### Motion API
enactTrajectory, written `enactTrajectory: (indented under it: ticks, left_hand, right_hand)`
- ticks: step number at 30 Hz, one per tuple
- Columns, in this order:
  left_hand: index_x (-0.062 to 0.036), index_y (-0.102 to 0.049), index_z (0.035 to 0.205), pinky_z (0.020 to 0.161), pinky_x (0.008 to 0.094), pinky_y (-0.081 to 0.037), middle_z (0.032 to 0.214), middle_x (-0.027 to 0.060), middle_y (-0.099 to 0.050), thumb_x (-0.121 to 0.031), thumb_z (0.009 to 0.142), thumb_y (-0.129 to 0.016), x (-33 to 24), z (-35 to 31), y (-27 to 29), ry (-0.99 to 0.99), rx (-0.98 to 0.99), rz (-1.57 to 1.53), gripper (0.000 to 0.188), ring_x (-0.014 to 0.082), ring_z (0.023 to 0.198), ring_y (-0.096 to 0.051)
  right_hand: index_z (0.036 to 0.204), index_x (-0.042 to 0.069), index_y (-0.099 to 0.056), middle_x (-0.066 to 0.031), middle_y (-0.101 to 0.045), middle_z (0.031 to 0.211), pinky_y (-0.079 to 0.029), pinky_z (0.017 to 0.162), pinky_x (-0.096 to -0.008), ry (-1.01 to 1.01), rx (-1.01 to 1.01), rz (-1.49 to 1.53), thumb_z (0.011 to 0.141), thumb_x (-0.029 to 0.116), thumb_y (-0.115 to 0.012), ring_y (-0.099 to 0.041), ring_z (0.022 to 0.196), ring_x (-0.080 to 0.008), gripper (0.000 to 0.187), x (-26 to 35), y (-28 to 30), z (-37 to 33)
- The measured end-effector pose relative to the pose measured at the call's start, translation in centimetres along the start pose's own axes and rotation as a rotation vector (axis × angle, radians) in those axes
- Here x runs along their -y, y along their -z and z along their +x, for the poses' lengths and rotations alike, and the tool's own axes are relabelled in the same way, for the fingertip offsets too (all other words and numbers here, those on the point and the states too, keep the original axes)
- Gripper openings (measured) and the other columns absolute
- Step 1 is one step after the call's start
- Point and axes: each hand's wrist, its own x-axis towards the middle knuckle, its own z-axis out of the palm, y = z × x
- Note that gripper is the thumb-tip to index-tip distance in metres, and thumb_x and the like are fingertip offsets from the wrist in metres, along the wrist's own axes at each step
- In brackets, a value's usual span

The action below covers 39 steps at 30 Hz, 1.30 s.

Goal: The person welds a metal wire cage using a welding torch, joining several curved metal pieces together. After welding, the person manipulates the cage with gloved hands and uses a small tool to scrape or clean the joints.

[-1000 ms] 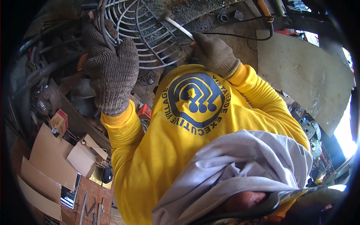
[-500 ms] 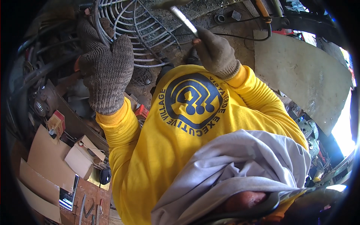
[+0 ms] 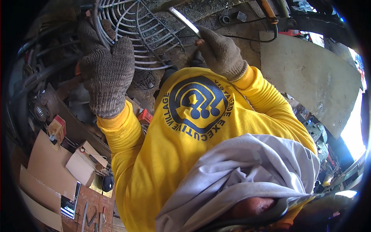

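A round grille of bent metal rods [image 3: 143, 43] rises at the top of the view, its ribs crossing curved rings. My left hand [image 3: 110, 71], in a grey-brown knitted glove, is closed around the grille's thick outer rods. In a matching glove, my right hand [image 3: 221, 52] grips a hammer [image 3: 185, 22] by its shiny metal handle. The hammer's dark, blurred head is at the grille's far right part; whether it touches the rods I cannot tell.
A tool with an orange handle [image 3: 268, 8] and a black cable lies at the far right. A large flat sheet [image 3: 309, 73] leans on the right. Opened cardboard [image 3: 50, 164], a small carton [image 3: 83, 162] and a red-brown board [image 3: 92, 207] with hand tools are at left.
The hammer and my right hand have moved a little to the left, bringing the head closer to the grille. My left hand and the grille have shifted slightly left.
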Motion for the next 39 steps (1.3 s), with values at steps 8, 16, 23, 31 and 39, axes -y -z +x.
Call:
enactTrajectory:
  ticks: [8, 16, 23, 31, 39]
  left_hand:
    - [-0.0117, -0.063, 0.114, 0.077, 0.0457, -0.050, 0.099, 0.0203, -0.062, -0.035, 0.092, -0.060, 0.9, 0.0, -0.3, -0.031, -0.005, -0.006, 0.032, 0.0358, 0.085, -0.061]
    - [-0.0116, -0.069, 0.110, 0.073, 0.0439, -0.053, 0.092, 0.0197, -0.067, -0.034, 0.092, -0.060, 4.0, 0.4, -1.9, -0.127, 0.066, 0.206, 0.029, 0.0345, 0.079, -0.064]
    - [-0.0260, -0.058, 0.100, 0.045, 0.0377, -0.048, 0.078, 0.0189, -0.063, -0.036, 0.100, -0.040, -1.5, 2.5, 1.3, -0.347, -0.217, 1.072, 0.020, 0.0242, 0.055, -0.060]
    - [-0.0305, -0.044, 0.091, 0.039, 0.0326, -0.034, 0.084, 0.0189, -0.058, -0.032, 0.098, -0.039, 0.3, 3.2, 1.7, -0.171, -0.018, 0.074, 0.008, 0.0183, 0.050, -0.046]
    - [-0.0209, -0.039, 0.107, 0.060, 0.0338, -0.032, 0.103, 0.0206, -0.051, -0.031, 0.095, -0.044, -0.8, 4.7, 0.9, 0.138, 0.055, -0.504, 0.017, 0.0222, 0.075, -0.042]
  right_hand:
    - [0.120, 0.006, -0.058, -0.0166, -0.067, 0.082, -0.053, 0.065, -0.0440, -0.014, -0.018, 0.002, 0.095, 0.030, -0.057, -0.067, 0.075, -0.0369, 0.035, 1.0, 0.3, 0.7]
    - [0.119, 0.010, -0.061, -0.0131, -0.066, 0.075, -0.052, 0.058, -0.0437, 0.073, 0.022, -0.032, 0.083, 0.029, -0.066, -0.067, 0.069, -0.0333, 0.041, 0.5, 0.6, 0.1]
    - [0.112, 0.009, -0.061, -0.0128, -0.064, 0.070, -0.051, 0.058, -0.0454, -0.038, 0.079, 0.019, 0.084, 0.027, -0.060, -0.065, 0.066, -0.0341, 0.033, 0.5, 0.1, -0.4]
    - [0.110, 0.008, -0.062, -0.0156, -0.066, 0.077, -0.053, 0.062, -0.0461, 0.013, 0.042, -0.048, 0.088, 0.027, -0.057, -0.067, 0.072, -0.0355, 0.029, 1.1, -0.5, -0.5]
    - [0.102, 0.005, -0.062, -0.0195, -0.066, 0.080, -0.052, 0.068, -0.0490, 0.027, 0.064, -0.029, 0.090, 0.030, -0.056, -0.067, 0.078, -0.0388, 0.029, -0.8, -0.7, 0.2]
